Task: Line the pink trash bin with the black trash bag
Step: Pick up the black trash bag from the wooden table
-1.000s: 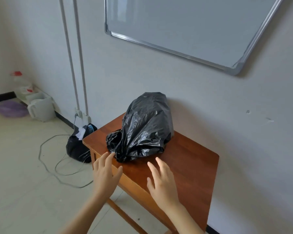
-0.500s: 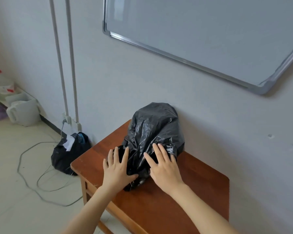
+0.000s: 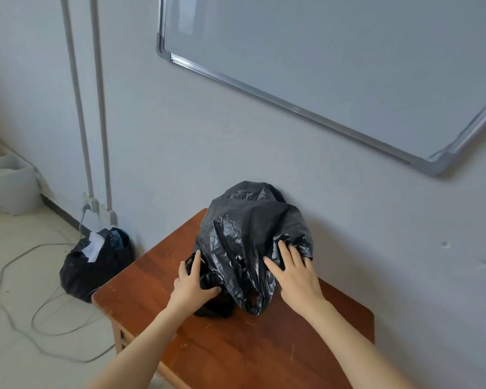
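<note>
A: Quick one. Black trash bag (image 3: 250,242) sits bulged on the wooden worktop (image 3: 236,346), up against the wall. Pink bin not visible, maybe under the film, can't tell.

B: Hands?

A: Left hand (image 3: 192,284) is closed on a bunched fold at the bag's lower left edge, thumb pinching film. Right hand (image 3: 296,272) lies flat, fingers spread apart, pressing the bag's right side, gripping nothing.

B: Risks?

A: Thin film; a hard one-sided pull likely tears it, or drags the whole bundle toward the worktop's edge. Mouth isn't found yet, so the wrong layer could get pulled.

B: Clutter?

A: Another full black bag (image 3: 96,265) on the floor.
</note>
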`<state>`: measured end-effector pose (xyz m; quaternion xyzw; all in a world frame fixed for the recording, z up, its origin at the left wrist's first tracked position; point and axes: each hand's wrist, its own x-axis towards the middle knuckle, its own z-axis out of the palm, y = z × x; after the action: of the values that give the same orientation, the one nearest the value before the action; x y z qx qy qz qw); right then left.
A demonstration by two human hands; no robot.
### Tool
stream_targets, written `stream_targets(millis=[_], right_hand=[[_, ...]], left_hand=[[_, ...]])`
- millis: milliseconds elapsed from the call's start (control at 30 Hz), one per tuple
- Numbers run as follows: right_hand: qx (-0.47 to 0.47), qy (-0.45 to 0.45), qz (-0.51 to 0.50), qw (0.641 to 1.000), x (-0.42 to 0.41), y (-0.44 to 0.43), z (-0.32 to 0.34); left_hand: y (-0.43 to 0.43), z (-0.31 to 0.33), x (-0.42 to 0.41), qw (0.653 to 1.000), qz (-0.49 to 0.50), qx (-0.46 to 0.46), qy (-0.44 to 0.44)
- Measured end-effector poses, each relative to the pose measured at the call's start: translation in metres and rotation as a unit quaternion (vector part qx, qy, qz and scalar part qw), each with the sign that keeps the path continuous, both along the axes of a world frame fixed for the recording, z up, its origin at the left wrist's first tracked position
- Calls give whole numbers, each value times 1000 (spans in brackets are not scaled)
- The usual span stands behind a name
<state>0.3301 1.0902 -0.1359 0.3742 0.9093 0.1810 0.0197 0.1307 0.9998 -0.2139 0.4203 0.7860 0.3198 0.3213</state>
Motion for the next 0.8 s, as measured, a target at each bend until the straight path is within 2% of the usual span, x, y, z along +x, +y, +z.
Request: stream_targets(millis=[67,167,333,500,667,800], right_hand=[[-10,-41,6,999,3,1,-4],[20,-35,26,999,3,1,-9],[61,-39,80,994,4,6,-16],[100,-5,163,982,5,7,-23],[89,-5,240,967,5,4,-31],[92,50,299,948,-6,-12,-36]], left_hand=[[1,1,1,998,-6,39,-41],[2,5,6,996,-20,84,-38],[-2,15,18,988,-55,136,43],[-15,26,29,972,-128,117,161],[-47,28,33,975,-73,73,198],[-86,32,38,968,20,104,229]])
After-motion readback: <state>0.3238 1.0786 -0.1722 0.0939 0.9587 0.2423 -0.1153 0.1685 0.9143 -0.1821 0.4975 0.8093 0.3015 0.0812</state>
